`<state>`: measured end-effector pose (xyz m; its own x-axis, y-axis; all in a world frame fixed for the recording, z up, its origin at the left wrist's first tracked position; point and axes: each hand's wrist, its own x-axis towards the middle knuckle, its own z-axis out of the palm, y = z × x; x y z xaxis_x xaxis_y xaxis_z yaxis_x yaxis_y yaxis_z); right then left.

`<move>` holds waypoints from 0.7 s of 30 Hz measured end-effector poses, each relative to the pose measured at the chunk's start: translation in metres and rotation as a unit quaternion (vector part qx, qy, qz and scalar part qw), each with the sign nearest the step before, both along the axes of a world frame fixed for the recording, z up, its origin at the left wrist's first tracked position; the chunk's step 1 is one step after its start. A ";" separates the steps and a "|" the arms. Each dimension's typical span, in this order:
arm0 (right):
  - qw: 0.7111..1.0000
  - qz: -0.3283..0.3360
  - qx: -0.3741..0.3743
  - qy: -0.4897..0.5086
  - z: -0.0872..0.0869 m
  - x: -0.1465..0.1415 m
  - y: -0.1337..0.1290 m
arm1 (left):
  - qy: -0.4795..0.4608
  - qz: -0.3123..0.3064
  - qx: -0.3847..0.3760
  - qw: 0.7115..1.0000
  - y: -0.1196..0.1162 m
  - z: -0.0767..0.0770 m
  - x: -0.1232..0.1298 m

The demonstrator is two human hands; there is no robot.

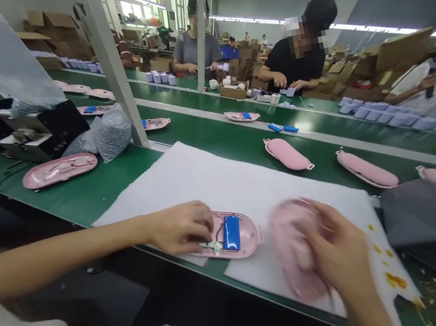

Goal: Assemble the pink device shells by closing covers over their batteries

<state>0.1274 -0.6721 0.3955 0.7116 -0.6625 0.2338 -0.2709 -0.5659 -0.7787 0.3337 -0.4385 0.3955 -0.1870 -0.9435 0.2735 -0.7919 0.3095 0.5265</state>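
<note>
My left hand (185, 228) rests over the left end of a pink plastic shell half (249, 230) lying on white foam sheet (220, 176). Inside that shell sit a blue battery pack (231, 233), thin wires and a small circuit board (216, 248). The left fingers are bent down at the board; whether they pinch anything is hidden. To the right, my right hand (338, 246) grips a second pink shell half (297, 261), raised and tilted above the sheet and smeared by motion. Thin wires seem to hang from its lower edge.
A pink shell (60, 171) lies left on the green bench (109, 190), near bags of small parts (114, 133) and a metal post (111, 63). Closed pink cases (288, 154) lie beyond the sheet. At right stands a grey device (420, 211) with red lights. Co-workers sit opposite.
</note>
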 end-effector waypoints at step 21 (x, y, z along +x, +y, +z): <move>0.976 -0.011 0.196 -0.093 0.029 0.082 0.034 | 0.157 0.274 -0.260 0.913 0.005 -0.023 0.002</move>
<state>0.2092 -0.6383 0.4249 0.6662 -0.7411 0.0833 -0.1132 -0.2109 -0.9709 0.3360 -0.4331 0.3725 0.4382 -0.6002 0.6691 -0.7375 0.1855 0.6493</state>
